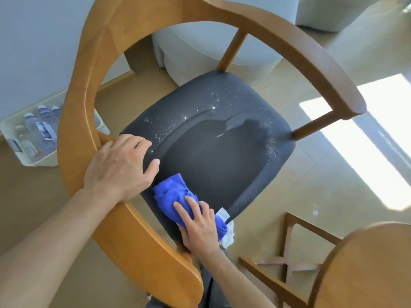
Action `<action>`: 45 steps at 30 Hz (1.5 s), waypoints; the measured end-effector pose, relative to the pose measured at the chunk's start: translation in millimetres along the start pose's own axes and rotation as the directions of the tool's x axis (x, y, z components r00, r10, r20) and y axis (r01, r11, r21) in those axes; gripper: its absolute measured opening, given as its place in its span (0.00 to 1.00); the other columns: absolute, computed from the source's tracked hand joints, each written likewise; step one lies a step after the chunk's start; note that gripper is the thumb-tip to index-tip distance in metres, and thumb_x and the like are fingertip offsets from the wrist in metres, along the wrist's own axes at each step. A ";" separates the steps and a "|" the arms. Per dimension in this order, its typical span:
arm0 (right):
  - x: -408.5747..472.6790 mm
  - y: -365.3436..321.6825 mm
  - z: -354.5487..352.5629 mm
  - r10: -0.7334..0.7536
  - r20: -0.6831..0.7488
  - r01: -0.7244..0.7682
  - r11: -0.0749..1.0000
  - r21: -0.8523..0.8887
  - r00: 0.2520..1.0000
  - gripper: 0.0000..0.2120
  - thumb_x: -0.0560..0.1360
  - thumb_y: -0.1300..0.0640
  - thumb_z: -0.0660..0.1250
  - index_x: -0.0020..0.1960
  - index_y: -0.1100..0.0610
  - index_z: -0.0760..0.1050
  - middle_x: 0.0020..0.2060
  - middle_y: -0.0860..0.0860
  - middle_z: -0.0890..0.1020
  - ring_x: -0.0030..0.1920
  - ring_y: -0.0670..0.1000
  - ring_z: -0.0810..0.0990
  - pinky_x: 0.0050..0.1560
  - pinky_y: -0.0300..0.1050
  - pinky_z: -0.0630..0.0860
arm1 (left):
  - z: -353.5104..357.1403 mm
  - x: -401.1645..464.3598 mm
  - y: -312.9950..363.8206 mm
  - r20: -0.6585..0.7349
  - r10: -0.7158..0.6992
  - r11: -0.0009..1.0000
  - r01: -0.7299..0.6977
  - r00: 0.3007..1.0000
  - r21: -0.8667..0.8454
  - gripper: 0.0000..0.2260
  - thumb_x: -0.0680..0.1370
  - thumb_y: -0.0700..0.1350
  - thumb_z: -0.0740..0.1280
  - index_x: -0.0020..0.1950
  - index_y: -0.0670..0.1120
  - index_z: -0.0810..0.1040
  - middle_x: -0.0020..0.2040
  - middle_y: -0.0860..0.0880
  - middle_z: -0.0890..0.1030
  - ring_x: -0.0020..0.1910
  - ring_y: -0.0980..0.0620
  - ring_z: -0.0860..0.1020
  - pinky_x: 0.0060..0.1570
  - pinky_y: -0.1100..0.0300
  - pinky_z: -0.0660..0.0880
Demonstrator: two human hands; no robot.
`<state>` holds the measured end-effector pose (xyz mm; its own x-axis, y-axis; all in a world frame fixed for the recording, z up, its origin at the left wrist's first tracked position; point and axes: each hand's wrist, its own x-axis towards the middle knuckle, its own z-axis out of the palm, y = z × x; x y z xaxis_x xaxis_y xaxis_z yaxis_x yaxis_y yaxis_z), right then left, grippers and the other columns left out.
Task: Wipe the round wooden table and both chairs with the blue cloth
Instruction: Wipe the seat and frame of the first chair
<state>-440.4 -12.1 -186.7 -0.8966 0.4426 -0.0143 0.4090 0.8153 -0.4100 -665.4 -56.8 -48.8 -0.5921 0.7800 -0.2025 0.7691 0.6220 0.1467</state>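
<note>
Pale floor tiles (311, 174) run under everything, with a bright patch of sunlight at the right edge and a grey upholstered block (211, 47) behind. Against the wall at the far left sits a white tub of water bottles (33, 134). Filling most of the view is the chair (89, 74), its curved wooden back-and-arm rail sweeping round from the near left to the far right, and inside that rail lies the dark seat cushion (222, 156). At the lower right corner the rim of the round wooden table (367, 263) shows, with its crossed base below it. White specks and a streak lie scattered on the far half of the cushion, toward its far and right edges, while the near half looks plain. The left hand (117, 167) rests on the rail at the cushion's left edge, fingers curled over the cushion's side and steadying the chair, holding nothing else. The right hand (200, 225) lies palm-down at the cushion's near edge, fingers spread flat and pressing the bunched blue cloth (173, 196) onto the fabric; a scrap of white, perhaps a label, pokes out beside it. From that grip the unwiped specks lie straight ahead and to the right, so I judge the coming stroke is a push away from the body across the cushion, and the right hand is the one already placed for it.
</note>
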 end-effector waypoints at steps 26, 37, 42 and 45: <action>117.5 229.8 -92.8 0.381 -0.275 -0.417 0.905 -0.085 0.883 0.20 0.78 0.57 0.65 0.69 0.55 0.69 0.67 0.58 0.69 0.60 0.67 0.67 0.63 0.62 0.64 | -2.8 5.0 1.8 0.004 -0.041 0.999 0.041 0.999 0.026 0.24 0.76 0.58 0.54 0.63 0.46 0.76 0.59 0.49 0.79 0.60 0.49 0.76 0.53 0.51 0.74; 205.7 191.4 -74.9 0.550 -0.305 -0.606 0.785 -0.128 0.777 0.22 0.77 0.55 0.62 0.70 0.54 0.67 0.69 0.57 0.68 0.58 0.66 0.70 0.57 0.57 0.65 | 0.6 5.9 0.9 -0.048 -0.005 1.000 0.004 0.999 -0.024 0.22 0.76 0.56 0.56 0.63 0.45 0.77 0.59 0.49 0.79 0.61 0.49 0.75 0.52 0.52 0.75; 191.0 81.8 -31.0 0.260 -0.241 -0.292 0.951 -0.103 0.935 0.19 0.72 0.60 0.69 0.63 0.57 0.76 0.62 0.56 0.77 0.49 0.63 0.75 0.47 0.55 0.72 | 0.7 4.9 -0.1 -0.048 0.004 1.000 -0.005 0.999 -0.024 0.23 0.76 0.56 0.55 0.62 0.45 0.77 0.58 0.49 0.80 0.59 0.49 0.77 0.50 0.52 0.76; 163.6 23.3 -7.5 0.060 -0.179 -0.078 0.993 -0.094 0.982 0.19 0.69 0.62 0.69 0.60 0.56 0.78 0.58 0.54 0.79 0.46 0.60 0.76 0.42 0.51 0.73 | 0.6 4.3 0.7 -0.057 -0.005 1.000 0.003 0.998 -0.020 0.23 0.76 0.56 0.55 0.61 0.45 0.78 0.57 0.49 0.81 0.58 0.49 0.77 0.50 0.52 0.76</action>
<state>-576.3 82.0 -191.7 -0.8255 0.5506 0.1246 0.4917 0.8097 -0.3202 -667.2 -53.1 -50.2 -0.6084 0.7798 -0.1473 0.7622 0.6259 0.1652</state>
